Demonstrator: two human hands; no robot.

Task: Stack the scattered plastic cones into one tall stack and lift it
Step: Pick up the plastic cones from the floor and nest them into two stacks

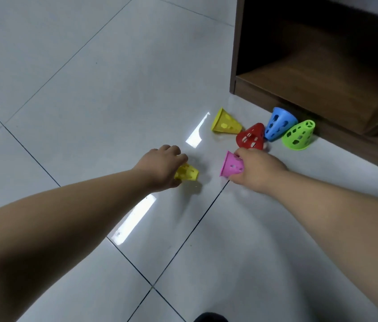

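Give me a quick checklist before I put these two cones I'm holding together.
1. Left hand grips the near yellow cone: ok.
2. Right hand grips the pink cone: ok.
3. Floor between the two held cones bare: ok.
4. Both held cones pointing the same way for nesting: cannot tell, the hands cover them.
5. Far yellow cone, red cone, blue cone, green cone stacked: not ok, none nested.

1 head-worn view looks down at the floor point(78, 77), seemingly from near.
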